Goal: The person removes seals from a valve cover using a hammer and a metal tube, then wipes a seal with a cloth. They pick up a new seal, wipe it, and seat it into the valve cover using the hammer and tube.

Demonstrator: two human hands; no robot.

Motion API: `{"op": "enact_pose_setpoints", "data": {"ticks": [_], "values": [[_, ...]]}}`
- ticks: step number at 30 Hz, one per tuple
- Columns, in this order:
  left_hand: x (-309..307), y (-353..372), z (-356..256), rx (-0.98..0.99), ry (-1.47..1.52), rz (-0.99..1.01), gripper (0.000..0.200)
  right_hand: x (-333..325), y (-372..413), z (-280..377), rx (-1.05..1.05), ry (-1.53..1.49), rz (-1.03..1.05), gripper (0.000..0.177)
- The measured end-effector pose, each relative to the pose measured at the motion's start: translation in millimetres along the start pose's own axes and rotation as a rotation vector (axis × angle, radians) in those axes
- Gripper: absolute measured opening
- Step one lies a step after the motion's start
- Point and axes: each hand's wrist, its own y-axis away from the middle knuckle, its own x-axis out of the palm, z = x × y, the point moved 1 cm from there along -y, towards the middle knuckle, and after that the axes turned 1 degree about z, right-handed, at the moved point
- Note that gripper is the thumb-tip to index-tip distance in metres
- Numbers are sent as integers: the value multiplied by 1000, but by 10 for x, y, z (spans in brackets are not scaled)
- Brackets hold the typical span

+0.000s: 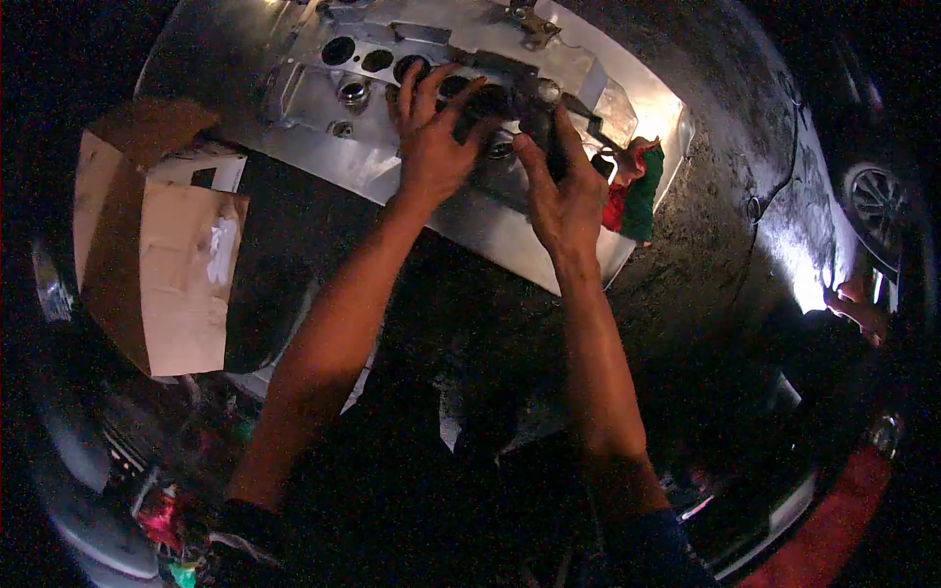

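Far on the left we see a brown box point(162, 245) with a white patch on its side. It sits just beside the plate point(323, 147). The plate is shiny and grey, and a bright light falls on it. It has a row of round holes point(338, 51) near its top edge.

Our left hand point(431, 147) is on the plate, just right of those holes. Its fingers are spread wide. The tips press on a dark part point(510, 103) that sits near the middle of the plate. This hand does not grip; it only rests on top.

Our right hand point(564, 201) comes up from below and meets the same part from the right side. Its thumb and fingers bend round the part and hold it. Our two hands are very close to each other.

Right of that hand, a red and green cloth point(637, 191) lies at the edge of the plate. Past it is rough, dark ground point(725, 196). Far on the right we see a car wheel point(875, 201), dim and well apart from our hands.
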Motion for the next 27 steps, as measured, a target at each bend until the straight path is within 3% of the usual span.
{"op": "enact_pose_setpoints", "data": {"ticks": [10,18,27], "values": [[155,16,63,-28,-108,-135,29,-27,-56,17,28,71,18,67],[203,-4,-3,12,-88,-253,25,-284,13,495,28,-270,-22,69],[183,-6,12,-47,-36,-180,31,-12,30,29,42,5,32,67]]}}
